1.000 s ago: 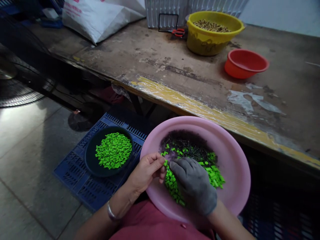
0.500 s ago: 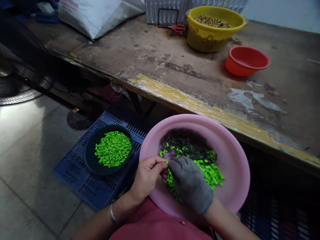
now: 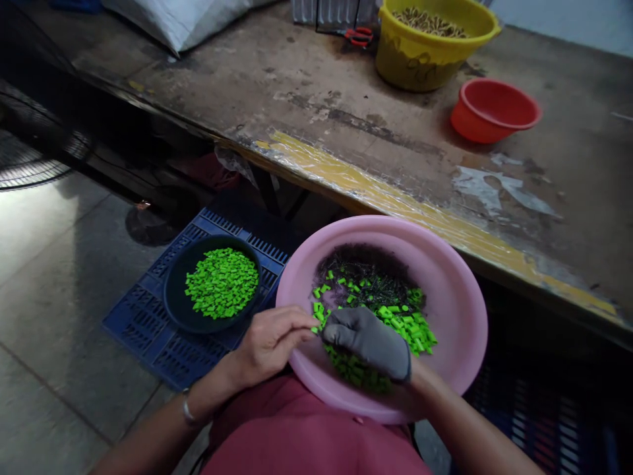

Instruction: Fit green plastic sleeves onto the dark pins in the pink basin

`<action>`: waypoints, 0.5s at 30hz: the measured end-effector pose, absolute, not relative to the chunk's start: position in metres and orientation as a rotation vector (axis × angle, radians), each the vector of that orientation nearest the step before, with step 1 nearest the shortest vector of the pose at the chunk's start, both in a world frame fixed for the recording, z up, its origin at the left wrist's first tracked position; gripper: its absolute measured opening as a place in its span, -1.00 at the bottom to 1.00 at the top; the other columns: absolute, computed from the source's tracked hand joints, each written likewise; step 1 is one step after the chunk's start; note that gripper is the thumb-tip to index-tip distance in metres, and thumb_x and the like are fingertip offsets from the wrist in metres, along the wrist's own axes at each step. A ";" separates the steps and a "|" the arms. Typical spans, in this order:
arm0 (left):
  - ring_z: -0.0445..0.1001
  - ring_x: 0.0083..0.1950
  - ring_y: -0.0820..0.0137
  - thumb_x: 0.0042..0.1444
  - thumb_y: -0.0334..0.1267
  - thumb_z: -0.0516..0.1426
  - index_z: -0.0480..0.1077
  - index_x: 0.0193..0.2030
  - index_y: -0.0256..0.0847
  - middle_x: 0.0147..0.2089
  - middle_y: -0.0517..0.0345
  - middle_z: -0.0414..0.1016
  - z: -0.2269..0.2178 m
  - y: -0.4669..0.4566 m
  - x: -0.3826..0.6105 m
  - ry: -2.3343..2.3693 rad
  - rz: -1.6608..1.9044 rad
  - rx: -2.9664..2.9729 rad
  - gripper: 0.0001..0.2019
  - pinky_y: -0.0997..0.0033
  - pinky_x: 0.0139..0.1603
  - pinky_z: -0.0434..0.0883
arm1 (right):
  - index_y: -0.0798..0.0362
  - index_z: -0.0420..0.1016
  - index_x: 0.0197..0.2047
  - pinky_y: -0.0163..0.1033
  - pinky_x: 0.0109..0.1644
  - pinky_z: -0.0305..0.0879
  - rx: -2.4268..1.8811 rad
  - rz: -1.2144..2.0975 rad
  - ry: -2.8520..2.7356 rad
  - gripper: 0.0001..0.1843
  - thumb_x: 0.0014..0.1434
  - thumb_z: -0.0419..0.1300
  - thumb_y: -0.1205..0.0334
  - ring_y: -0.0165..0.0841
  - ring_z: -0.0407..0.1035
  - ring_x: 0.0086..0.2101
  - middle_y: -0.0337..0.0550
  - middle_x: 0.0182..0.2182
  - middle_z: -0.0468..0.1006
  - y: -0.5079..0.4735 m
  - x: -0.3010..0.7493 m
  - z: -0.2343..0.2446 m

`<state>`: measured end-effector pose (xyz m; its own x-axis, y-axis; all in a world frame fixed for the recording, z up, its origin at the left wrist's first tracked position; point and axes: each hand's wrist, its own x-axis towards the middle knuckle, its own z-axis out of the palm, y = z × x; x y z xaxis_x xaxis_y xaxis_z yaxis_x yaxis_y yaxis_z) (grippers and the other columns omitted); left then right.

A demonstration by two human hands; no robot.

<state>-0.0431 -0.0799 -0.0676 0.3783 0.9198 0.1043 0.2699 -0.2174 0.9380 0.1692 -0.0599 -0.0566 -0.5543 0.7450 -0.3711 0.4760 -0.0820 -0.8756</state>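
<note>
A pink basin (image 3: 455,290) rests on my lap and holds small green plastic pieces (image 3: 403,326) mixed with fine dark bits (image 3: 363,267). My bare left hand (image 3: 270,343) hangs over the basin's near left rim, fingers pinched together at the green pieces. My right hand (image 3: 368,342), in a grey glove, lies curled over the green heap, its fingertips meeting those of the left hand. What sits between the fingertips is too small to name. A black bowl (image 3: 175,300) of sorted green pieces (image 3: 222,282) stands to the left on a blue crate (image 3: 143,330).
A worn wooden table (image 3: 321,119) with a yellow taped edge runs across ahead. On it stand a yellow tub (image 3: 425,63) of brown rings, a red bowl (image 3: 492,109), red scissors (image 3: 359,36) and a white sack (image 3: 182,20). A fan grille (image 3: 24,165) shows at the left over grey floor tiles.
The view has tipped down and the basin sits slightly higher. My gloved right hand has drawn back toward me over the green heap. Both hands keep their fingertips together.
</note>
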 end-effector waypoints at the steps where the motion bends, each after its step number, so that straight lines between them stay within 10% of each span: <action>1: 0.52 -0.25 0.34 0.15 -0.36 0.13 0.52 -0.19 -0.16 -0.29 0.06 0.57 -0.067 -0.078 -0.053 1.165 0.881 1.714 -0.85 0.40 -0.19 0.41 | 0.08 0.32 -0.53 -0.37 -0.46 0.04 -1.414 1.587 -1.973 -0.60 0.28 0.03 0.05 -0.49 0.13 -0.53 -0.37 -0.60 0.23 -0.059 0.168 -0.059; 8: 0.51 -0.27 0.27 0.16 -0.20 0.09 0.42 -0.08 -0.21 -0.23 0.04 0.54 -0.089 -0.060 -0.143 2.089 0.622 1.765 -0.77 0.31 -0.15 0.40 | 0.02 0.54 -0.25 -0.27 -0.14 0.28 -1.510 0.758 -2.595 -0.85 0.23 0.13 0.35 -0.35 0.42 -0.24 -0.15 -0.27 0.57 -0.067 0.152 -0.087; 15: 0.38 0.07 0.14 0.19 -0.34 0.05 0.33 0.07 -0.25 0.00 -0.10 0.45 -0.071 -0.073 -0.116 1.968 0.939 2.187 -0.70 0.08 0.14 0.29 | 0.18 0.53 -0.31 -0.15 -0.31 0.33 -1.375 0.373 -2.940 -0.82 0.10 0.14 0.56 -0.20 0.45 -0.33 0.03 -0.42 0.56 -0.087 0.124 -0.108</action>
<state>-0.1163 -0.0726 -0.0715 0.0035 0.9180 0.3965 0.8856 -0.1870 0.4251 0.1237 -0.0865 -0.1083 -0.6394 0.7402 -0.2080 0.7687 0.6213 -0.1519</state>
